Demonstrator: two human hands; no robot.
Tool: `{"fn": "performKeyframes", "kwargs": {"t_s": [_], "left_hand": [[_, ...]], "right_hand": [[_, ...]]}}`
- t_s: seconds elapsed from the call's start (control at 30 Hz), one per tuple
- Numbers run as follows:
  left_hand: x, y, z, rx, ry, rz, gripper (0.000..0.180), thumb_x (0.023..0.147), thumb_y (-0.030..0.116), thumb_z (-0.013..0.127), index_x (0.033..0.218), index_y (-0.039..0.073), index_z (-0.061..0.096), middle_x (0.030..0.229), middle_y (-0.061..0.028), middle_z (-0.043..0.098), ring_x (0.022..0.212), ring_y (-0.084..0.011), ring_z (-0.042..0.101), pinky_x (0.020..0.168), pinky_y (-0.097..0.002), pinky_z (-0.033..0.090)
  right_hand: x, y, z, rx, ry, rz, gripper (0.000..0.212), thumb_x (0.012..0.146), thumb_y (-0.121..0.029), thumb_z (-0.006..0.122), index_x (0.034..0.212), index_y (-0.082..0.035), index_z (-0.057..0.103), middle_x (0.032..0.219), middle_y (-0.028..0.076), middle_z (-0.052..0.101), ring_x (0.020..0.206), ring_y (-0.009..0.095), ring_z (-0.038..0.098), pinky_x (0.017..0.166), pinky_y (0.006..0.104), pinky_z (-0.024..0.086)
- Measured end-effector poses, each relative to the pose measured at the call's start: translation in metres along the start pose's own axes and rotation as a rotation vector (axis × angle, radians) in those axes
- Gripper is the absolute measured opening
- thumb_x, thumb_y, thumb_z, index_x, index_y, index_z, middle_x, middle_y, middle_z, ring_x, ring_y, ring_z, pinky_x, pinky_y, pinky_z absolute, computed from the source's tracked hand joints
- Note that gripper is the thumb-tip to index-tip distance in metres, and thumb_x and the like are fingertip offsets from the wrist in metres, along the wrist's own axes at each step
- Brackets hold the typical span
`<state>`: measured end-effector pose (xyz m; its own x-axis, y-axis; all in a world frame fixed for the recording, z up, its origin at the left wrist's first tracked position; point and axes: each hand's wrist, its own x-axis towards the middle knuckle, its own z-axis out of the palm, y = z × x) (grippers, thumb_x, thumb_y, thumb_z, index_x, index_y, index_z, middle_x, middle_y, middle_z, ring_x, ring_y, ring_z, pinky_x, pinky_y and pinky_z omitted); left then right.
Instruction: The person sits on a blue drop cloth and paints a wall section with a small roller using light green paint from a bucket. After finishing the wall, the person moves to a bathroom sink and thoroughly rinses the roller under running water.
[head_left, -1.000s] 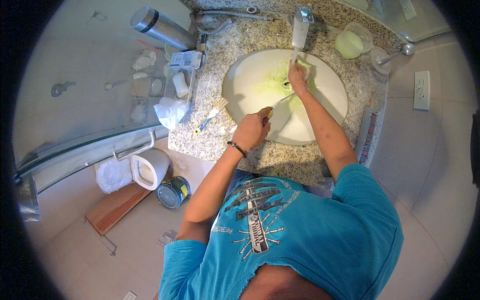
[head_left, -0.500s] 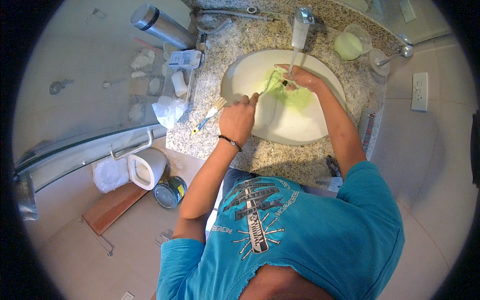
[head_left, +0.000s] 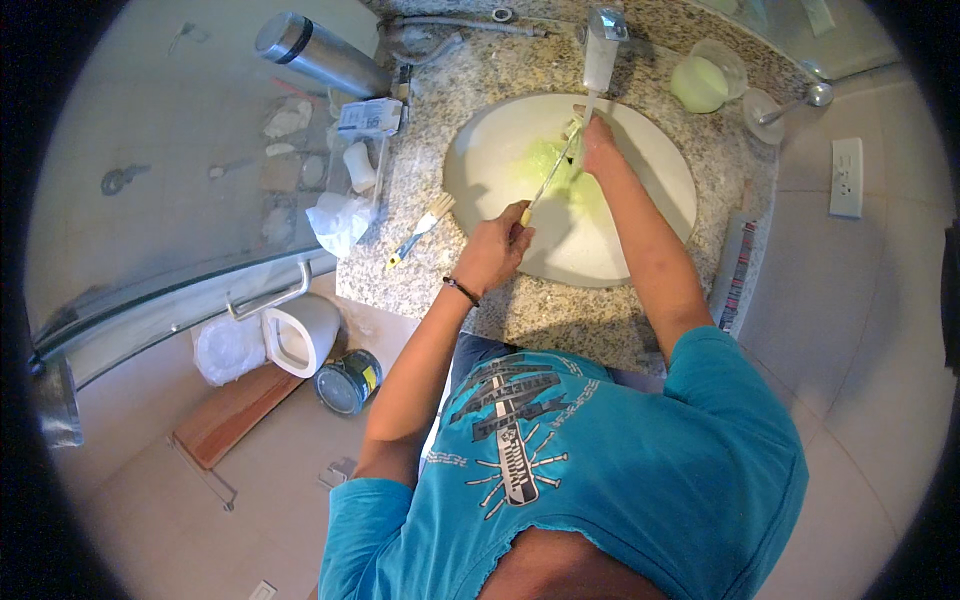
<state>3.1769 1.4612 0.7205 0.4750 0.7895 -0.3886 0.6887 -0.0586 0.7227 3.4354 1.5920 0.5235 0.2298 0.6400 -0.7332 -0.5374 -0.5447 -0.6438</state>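
Note:
My left hand (head_left: 492, 252) is closed round the yellow handle of a thin metal-rod tool (head_left: 553, 178), which looks like a small paint roller. Its rod slants up across the oval white sink (head_left: 650, 235) toward the tap. Beneath the running tap (head_left: 601, 60), my right hand (head_left: 598, 143) curls about the far end of the tool, where pale green shows; its fingers are partly hidden. Light green liquid (head_left: 545, 155) spreads over the basin around the drain. A paintbrush (head_left: 420, 232) lies on the granite counter (head_left: 400, 275), left of the sink.
A plastic container with green liquid (head_left: 700, 83) stands right of the tap. At left are a steel flask (head_left: 320, 55), a small box (head_left: 370, 117) and a crumpled plastic bag (head_left: 338, 222). A paint can (head_left: 345, 383) and a toilet seat (head_left: 300, 335) are below, at floor level.
My right hand has turned and drawn up under the stream, its fingers now curled at the tool's end. My left hand has moved slightly down, and the rod now lies straighter across the basin.

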Motion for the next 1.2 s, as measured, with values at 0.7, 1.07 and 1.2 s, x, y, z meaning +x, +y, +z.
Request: {"fn": "performKeyframes", "kwargs": {"t_s": [0.7,1.07,1.2], "left_hand": [[-0.003,0.000,0.032,-0.295,-0.149,-0.138,0.059,0.106,0.029,0.063,0.154,0.000,0.047,0.084,-0.0154,0.068,0.063,-0.0224,0.064,0.062,-0.0369,0.054],[0.005,0.006,0.018,-0.069,-0.056,-0.019,0.052,0.103,0.025,0.061,0.147,-0.001,0.055,0.086,-0.0230,0.069,0.076,-0.0293,0.069,0.077,-0.0444,0.055],[0.001,0.006,0.025,-0.008,-0.019,0.028,0.049,0.102,0.023,0.061,0.145,0.001,0.058,0.092,-0.0274,0.072,0.084,-0.0400,0.071,0.081,-0.0469,0.055]], "right_hand": [[-0.043,-0.014,0.019,-0.834,0.179,-0.254,0.055,0.104,-0.053,0.048,0.113,-0.005,0.072,0.112,0.019,0.075,0.110,0.031,0.071,0.092,0.0488,0.054],[-0.054,0.023,-0.001,-0.359,-0.087,-0.798,0.046,0.105,-0.050,0.057,0.112,-0.005,0.066,0.082,0.009,0.067,0.073,0.022,0.062,0.068,0.0405,0.049],[-0.049,0.021,-0.004,-0.551,0.128,-0.881,0.048,0.106,-0.052,0.057,0.111,-0.005,0.066,0.079,0.005,0.063,0.071,0.020,0.060,0.066,0.0397,0.047]]}}
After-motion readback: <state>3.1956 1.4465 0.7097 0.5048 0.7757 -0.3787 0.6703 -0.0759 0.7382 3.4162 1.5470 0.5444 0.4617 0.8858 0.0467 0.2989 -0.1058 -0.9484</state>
